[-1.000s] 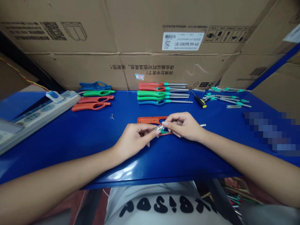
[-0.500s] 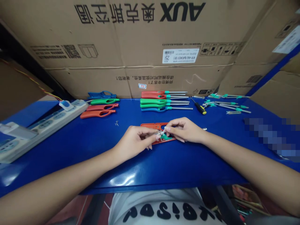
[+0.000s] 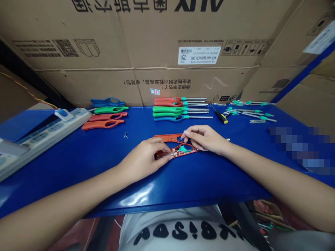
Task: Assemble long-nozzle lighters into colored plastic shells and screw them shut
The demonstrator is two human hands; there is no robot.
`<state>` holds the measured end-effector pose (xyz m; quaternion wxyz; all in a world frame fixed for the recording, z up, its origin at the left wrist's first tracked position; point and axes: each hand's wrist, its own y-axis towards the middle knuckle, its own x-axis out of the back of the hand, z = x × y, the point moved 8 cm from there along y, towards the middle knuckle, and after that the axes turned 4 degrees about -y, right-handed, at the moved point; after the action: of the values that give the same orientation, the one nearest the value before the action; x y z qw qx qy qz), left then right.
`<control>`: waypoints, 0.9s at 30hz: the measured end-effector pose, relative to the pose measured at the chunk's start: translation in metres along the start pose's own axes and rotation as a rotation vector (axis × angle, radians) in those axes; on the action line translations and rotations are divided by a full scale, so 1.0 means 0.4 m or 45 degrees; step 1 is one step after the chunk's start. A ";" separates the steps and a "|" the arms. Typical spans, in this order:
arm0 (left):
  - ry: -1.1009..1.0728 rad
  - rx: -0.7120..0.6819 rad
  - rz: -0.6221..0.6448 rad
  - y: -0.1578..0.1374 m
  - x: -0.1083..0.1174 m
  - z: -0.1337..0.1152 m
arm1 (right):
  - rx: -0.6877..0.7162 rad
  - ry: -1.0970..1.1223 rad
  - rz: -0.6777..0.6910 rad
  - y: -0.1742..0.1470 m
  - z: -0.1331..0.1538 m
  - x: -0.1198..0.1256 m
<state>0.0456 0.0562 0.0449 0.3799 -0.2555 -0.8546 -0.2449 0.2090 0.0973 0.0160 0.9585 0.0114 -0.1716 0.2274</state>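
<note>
Two orange lighter shell halves lie open on the table: the far half [image 3: 169, 137] has its hollow side up, and the near half [image 3: 195, 150] carries a green trigger piece [image 3: 184, 149], thin white wires and a clear fuel tank [image 3: 170, 154]. My left hand [image 3: 146, 157] is closed round the near half's left end, thumb and fingertips at the tank. Above the right end of the halves is my right hand [image 3: 206, 140], with curled fingers and the thumb close to the index finger; whatever lies between them is hidden. A metal tube tip [image 3: 228, 139] shows beyond its wrist.
Stacked lighters with metal tubes [image 3: 167, 109] stand at the back, with empty shells [image 3: 104, 116] to their left. A screwdriver [image 3: 222, 117] and wired tube parts [image 3: 252, 113] lie at right. Small screws [image 3: 125, 135] sit left; a power strip [image 3: 44, 137] borders the table.
The clear fuel tank, held up between both hands before, now lies lower in the near shell half under my left fingers. My right hand has drawn apart from it. The camera view shifted slightly.
</note>
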 end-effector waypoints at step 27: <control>-0.013 -0.066 -0.008 -0.008 0.003 -0.008 | 0.169 -0.875 0.342 -0.062 0.047 0.080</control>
<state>0.0446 0.0524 0.0469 0.3679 -0.2636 -0.8509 -0.2668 0.2404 0.0871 0.0459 0.8037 0.1266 -0.4683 0.3446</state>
